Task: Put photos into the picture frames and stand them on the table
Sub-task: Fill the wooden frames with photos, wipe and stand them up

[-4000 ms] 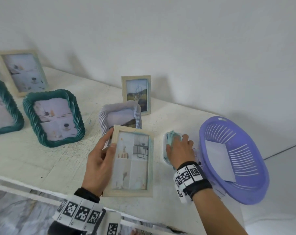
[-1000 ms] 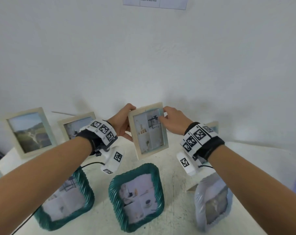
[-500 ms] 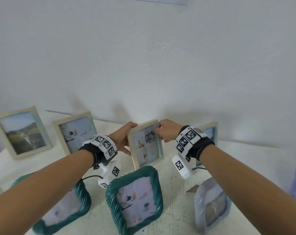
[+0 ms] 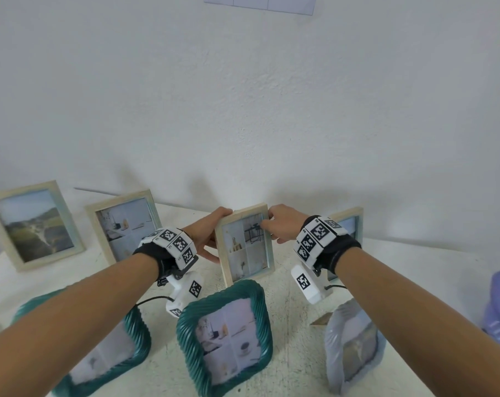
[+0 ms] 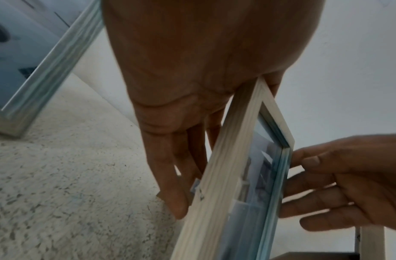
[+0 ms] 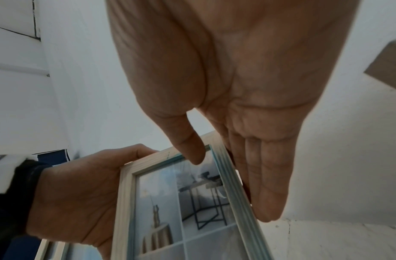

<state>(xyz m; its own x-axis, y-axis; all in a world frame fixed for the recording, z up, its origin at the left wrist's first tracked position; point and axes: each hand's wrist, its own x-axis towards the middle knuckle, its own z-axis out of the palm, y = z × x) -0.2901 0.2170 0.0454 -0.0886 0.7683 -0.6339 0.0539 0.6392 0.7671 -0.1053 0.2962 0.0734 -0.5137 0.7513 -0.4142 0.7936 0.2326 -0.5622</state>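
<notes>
Lowered since earlier, both hands, left hand (image 4: 207,239) and right hand (image 4: 283,224), grip the wooden frame (image 4: 244,243) over the speckled white table (image 4: 294,362); white wall (image 4: 243,110) behind.

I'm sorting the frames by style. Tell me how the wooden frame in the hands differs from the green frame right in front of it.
The wooden frame has flat, pale, straight edges; the green frame has a ribbed, teal border with rounded corners. The left hand and right hand grip the wooden frame; the green frame stands untouched. Both hold interior photo collages.
</notes>
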